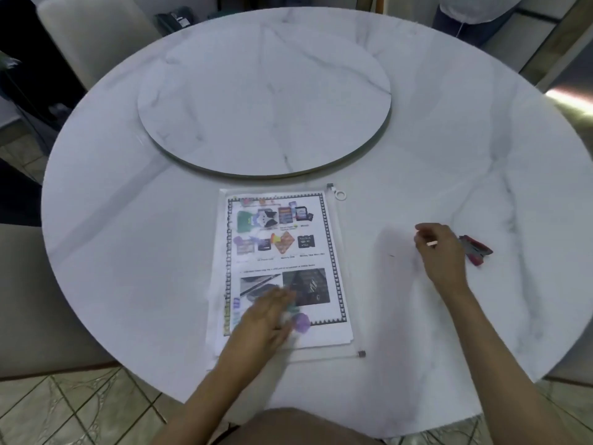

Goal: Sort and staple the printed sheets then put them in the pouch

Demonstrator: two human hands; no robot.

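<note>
A stack of printed sheets (pixel 282 239) with colour pictures and a chequered border lies in front of me on a clear zip pouch (pixel 340 271), whose ring pull (pixel 340 196) is at the far right corner. My left hand (pixel 266 319) rests flat on the near left part of the top sheet, fingers straight and blurred. My right hand (pixel 439 252) hovers over the table to the right, fingers loosely curled, just left of a red and grey stapler (pixel 476 250). Whether it touches the stapler I cannot tell.
The round white marble table (pixel 128 252) carries a raised turntable disc (pixel 263 104) beyond the papers. Chairs stand at the far left and near left. A person stands at the far right beyond the table. Tiled floor shows below the near edge.
</note>
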